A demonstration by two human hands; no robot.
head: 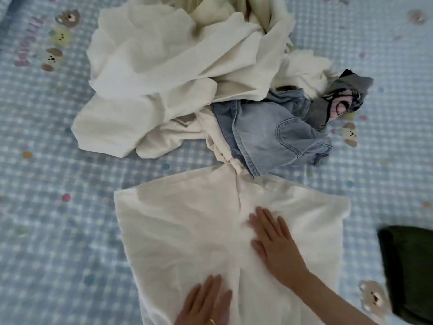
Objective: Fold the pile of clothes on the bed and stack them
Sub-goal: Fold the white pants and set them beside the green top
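Bed: blue checked sheet, bear prints, carrying everything.
Pile: cream clothes heaped at the far side, denim garment against it.
Cream garment: spread flat, nearest.
Right hand: fingers straight, pressing the cream garment.
Left hand: flat on its near edge.

Two hands are in view, the left hand and the right hand. One cream garment lies spread flat. One heap of cream clothes sits beyond it (how many pieces it holds cannot be told from the folds). There is one denim garment, one grey printed garment, and one dark green item at the right edge. One blue checked bedsheet carries at least five bear figures.
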